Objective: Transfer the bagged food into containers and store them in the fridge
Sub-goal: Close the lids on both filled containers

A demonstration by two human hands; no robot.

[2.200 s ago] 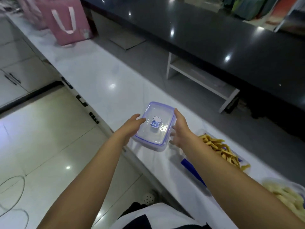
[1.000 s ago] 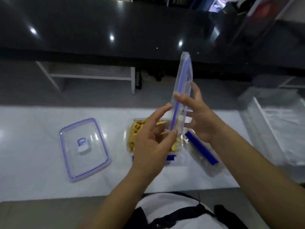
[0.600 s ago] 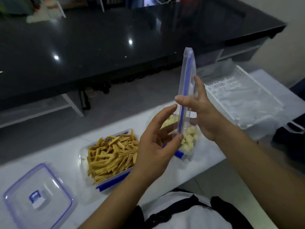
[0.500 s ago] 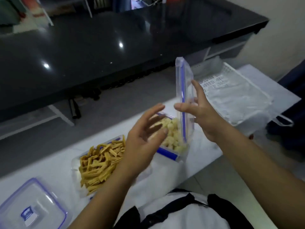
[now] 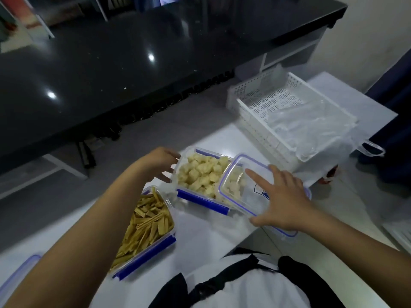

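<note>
On the white counter [image 5: 200,236] two clear containers with blue clasps stand side by side, just apart. The nearer container of yellow-brown strips [image 5: 146,227] is uncovered; at the lower left edge of the view the corner of a second lid [image 5: 16,274] lies on the counter, presumably its own, though that cannot be confirmed. The farther container of pale cubes [image 5: 200,176] is the item in hand. The left hand [image 5: 159,162] rests against its left end, fingers loosely curved against the wall and rim, not closed round it; this reads as bracing, so the box does not slide while it is covered. The right hand [image 5: 282,196] lies flat on top of the clear lid [image 5: 246,187], fingers straight and spread, index finger reaching toward the lid's centre and thumb along its near edge. The lid sits tilted and offset to the right, overlapping only the container's right end; it is not seated, and the clasps are undone. Both forearms reach forward from the lower frame, the right wrist roughly level. Behind stands a white slotted basket [image 5: 251,112] holding emptied clear bags [image 5: 311,127]. No fridge is in view; judged progress is transfer done, sealing and storage outstanding.
</note>
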